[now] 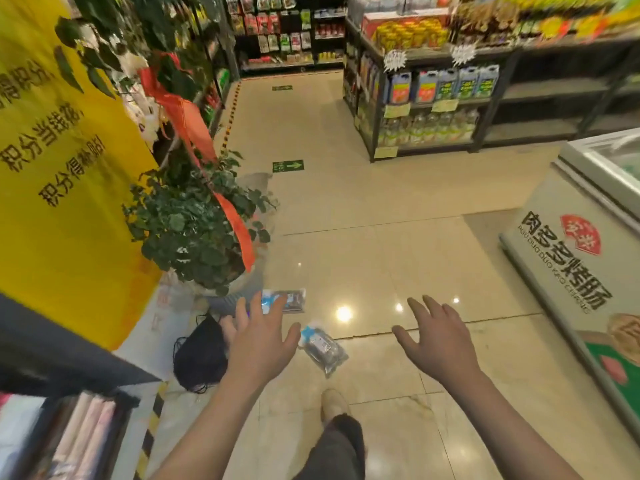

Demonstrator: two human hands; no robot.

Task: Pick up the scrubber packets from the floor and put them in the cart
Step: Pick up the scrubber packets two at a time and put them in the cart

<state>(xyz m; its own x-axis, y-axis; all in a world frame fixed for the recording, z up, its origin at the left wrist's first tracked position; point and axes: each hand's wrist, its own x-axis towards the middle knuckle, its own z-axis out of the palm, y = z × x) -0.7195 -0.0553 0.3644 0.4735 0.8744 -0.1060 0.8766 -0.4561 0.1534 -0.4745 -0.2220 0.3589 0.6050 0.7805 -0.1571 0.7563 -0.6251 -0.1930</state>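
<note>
Down on the glossy floor (398, 258) lie two clear scrubber packets with blue-white labels (print too blurred to read): one (323, 346) just beside the left hand (261, 344), another (292, 300) by the potted plant (194, 223). Both hands, right hand (440, 342) included, reach forward with fingers spread, holding nothing. The freezer (568, 244) reads "RÒU DUŌ DUŌ"

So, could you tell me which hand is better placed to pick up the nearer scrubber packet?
The left hand, probably: it is open and sits right beside the nearer packet. The right hand, also open, is farther off over bare floor.
</note>
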